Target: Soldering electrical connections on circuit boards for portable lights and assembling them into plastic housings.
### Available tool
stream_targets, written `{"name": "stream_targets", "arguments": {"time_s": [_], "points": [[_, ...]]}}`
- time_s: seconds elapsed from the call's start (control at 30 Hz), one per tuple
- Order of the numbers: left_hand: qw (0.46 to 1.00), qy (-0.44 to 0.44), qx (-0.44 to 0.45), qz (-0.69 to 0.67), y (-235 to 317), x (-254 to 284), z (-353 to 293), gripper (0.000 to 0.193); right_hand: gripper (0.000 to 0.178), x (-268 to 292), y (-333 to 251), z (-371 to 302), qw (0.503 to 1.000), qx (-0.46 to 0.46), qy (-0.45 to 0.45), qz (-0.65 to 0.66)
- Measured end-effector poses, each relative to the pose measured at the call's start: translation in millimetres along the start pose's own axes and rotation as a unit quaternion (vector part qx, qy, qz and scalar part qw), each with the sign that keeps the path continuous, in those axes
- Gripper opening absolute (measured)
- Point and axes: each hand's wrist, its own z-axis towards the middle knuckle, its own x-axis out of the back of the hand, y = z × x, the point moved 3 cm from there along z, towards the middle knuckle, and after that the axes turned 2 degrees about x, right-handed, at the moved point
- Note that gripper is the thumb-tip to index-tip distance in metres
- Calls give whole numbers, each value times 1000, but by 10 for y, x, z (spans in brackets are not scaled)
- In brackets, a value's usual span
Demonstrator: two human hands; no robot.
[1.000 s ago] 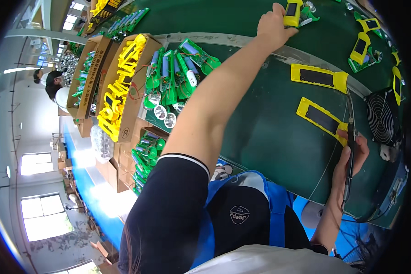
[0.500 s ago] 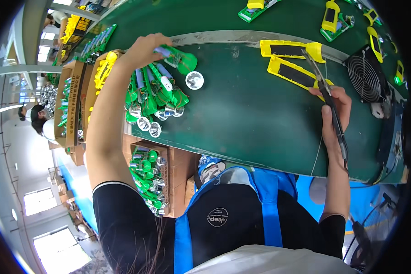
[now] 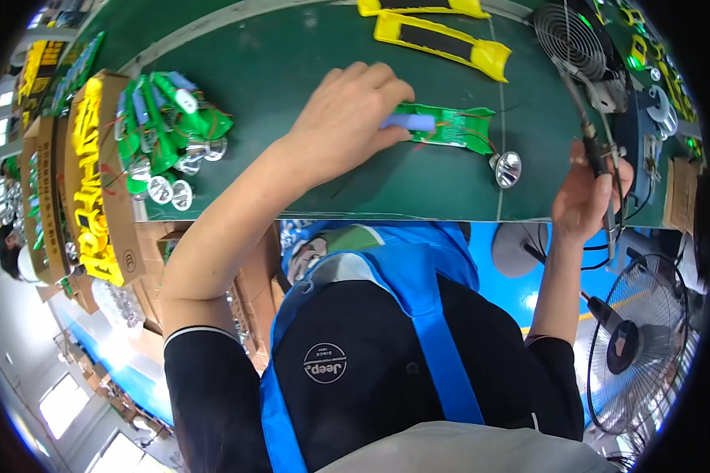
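My left hand [image 3: 353,114] is closed over one end of a green lamp housing [image 3: 454,130] at the middle of the bench. A lilac cylindrical battery [image 3: 410,122] lies in this housing, and thin red wires show beside it. A shiny round reflector [image 3: 508,169] hangs off its right end on a wire and rests on the bench. At the right, my right hand [image 3: 593,193] grips a soldering iron [image 3: 596,154] with a dark handle, its tip up near the round fan grille. My left fingertips are partly hidden behind the hand.
Yellow frames [image 3: 442,43] lie on the green bench [image 3: 292,63] beyond the housing. Several green housings with reflectors [image 3: 170,126] are piled at left, beside a carton [image 3: 118,181] of yellow parts. A fan grille [image 3: 569,39] stands at far right; a floor fan [image 3: 635,347] is below.
My left hand has brought the green housing from the left pile to the middle of the bench. My right hand, still holding the soldering iron, has moved away from the yellow frames. The view has shifted.
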Motion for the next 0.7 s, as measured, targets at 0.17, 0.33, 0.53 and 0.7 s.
{"name": "stream_targets", "arguments": {"time_s": [0.17, 0.33, 0.53, 0.7], "points": [[994, 49, -89, -41, 237, -16, -1, 22, 20, 38, 15, -373, 978, -156, 36, 135], [959, 79, 12, -271, 307, -233, 219, 15, 19, 37, 185, -437, 965, -222, 67, 124], [948, 52, 170, -265, 344, -332, 281, 12, 22, 15, 176, -417, 963, -253, 49, 74], [959, 47, 71, -269, 277, -318, 274, 13, 23, -40, 135, -356, 960, -278, 29, -6]]}}
